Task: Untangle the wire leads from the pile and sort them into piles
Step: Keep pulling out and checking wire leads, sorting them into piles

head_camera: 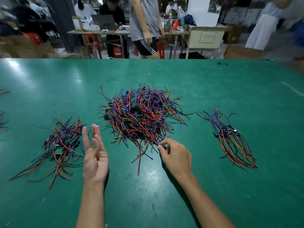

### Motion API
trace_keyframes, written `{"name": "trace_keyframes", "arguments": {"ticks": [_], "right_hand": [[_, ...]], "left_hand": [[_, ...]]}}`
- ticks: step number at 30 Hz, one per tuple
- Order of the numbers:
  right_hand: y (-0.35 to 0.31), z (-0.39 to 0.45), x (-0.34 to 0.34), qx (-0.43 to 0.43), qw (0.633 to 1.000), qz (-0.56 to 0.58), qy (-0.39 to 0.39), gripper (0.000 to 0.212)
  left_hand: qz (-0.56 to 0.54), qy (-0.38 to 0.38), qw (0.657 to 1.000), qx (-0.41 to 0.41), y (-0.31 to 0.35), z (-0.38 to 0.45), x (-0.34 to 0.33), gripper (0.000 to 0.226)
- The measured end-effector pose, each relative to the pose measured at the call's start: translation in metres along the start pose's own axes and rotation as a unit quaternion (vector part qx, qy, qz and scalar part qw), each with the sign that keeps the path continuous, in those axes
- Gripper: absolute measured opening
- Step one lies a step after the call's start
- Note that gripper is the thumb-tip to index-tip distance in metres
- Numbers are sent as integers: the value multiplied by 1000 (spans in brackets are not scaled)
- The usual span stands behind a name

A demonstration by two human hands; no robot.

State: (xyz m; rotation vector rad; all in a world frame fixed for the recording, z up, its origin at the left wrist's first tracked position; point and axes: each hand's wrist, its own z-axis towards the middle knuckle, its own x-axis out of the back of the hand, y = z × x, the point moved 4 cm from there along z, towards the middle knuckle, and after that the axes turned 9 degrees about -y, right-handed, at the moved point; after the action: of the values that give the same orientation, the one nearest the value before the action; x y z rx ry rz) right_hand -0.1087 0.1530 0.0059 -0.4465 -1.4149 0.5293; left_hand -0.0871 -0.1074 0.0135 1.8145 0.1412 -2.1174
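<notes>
Three heaps lay on the green surface (pixel 49 83): the tangled pile (pixel 141 116) centre, sorted piles either side. Right hand (pixel 176 155) pinched a lead (pixel 155 142) at its near edge; left hand (pixel 94 159) hovered spread. Pulling hard would likely drag snagged neighbours along.

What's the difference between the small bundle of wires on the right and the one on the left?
The right bundle is neat: its leads lie nearly parallel, boards lined up in a row across the middle. The left bundle is looser, with leads crossing and splaying at many angles and boards scattered. The left bundle also spreads wider. Both hold red, blue and black leads with small green boards, and both lie on the green table apart from the middle pile.
</notes>
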Motion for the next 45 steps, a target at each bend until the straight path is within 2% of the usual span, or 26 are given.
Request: {"name": "trace_keyframes", "arguments": {"ticks": [3, 5, 7, 8, 10, 12, 13, 14, 16, 17, 19, 22, 24, 26, 28, 30, 32, 34, 37, 41, 45], "right_hand": [[6, 0, 0, -8, 1000, 17, 17, 12], [8, -2, 1, -9, 999, 8, 31, 12], [7, -5, -1, 3, 1000, -12, 25, 16], [5, -6, -2, 5, 1000, -19, 17, 19], [4, -7, -2, 5, 999, -29, 19, 20], [4, -9, -1, 1, 999, -40, 29, 20], [4, -10, -1, 1, 998, -46, 32, 20], [4, -12, -1, 6, 998, -54, 33, 20], [3, -15, -2, 14, 997, -74, 30, 22], [3, -16, -2, 14, 996, -80, 28, 22], [2, -19, 0, 16, 996, -79, 29, 20], [3, -24, 5, 28, 998, -27, 44, 13], [4, -27, 6, 45, 998, 35, 35, 20], [4, -27, 6, 55, 990, 127, -20, 35], [4, -26, 5, 41, 972, 209, -96, 45], [4, -23, 4, 28, 946, 289, -146, 47], [5, -23, 6, 38, 914, 370, -162, 42], [7, -22, 9, 38, 894, 421, -147, 32], [12, -22, 11, 4, 878, 462, -128, 32], [13, -25, 12, 4, 867, 470, -166, 39], [9, -31, 11, 35, 860, 453, -232, 42]], "left_hand": [[90, 13, 996, 17, -9, -5, -1, 48], [166, 28, 984, 61, -20, -8, 1, 44], [315, 11, 944, 99, -35, -12, -1, 35], [427, -9, 899, 101, -41, -15, -3, 30], [638, -56, 765, 69, -56, -21, -5, 24], [769, -81, 634, 29, -68, -27, -6, 23], [808, -84, 584, 14, -72, -29, -6, 27], [831, -87, 550, 6, -74, -30, -6, 30], [846, -87, 527, 10, -77, -30, -3, 32], [843, -79, 532, 15, -77, -31, -2, 33], [817, -50, 574, 23, -75, -32, -1, 35], [716, 8, 696, 61, -75, -36, 1, 37], [620, 27, 777, 102, -80, -37, -4, 44], [564, 10, 815, 136, -83, -38, -13, 46], [549, -37, 816, 179, -86, -42, -21, 45], [541, -90, 803, 233, -91, -48, -26, 42], [546, -138, 781, 271, -98, -53, -29, 35], [554, -167, 764, 285, -104, -57, -30, 32], [564, -160, 756, 290, -106, -57, -30, 27], [534, -78, 796, 273, -109, -56, -26, 29], [533, -97, 799, 262, -117, -58, -29, 27]]}}
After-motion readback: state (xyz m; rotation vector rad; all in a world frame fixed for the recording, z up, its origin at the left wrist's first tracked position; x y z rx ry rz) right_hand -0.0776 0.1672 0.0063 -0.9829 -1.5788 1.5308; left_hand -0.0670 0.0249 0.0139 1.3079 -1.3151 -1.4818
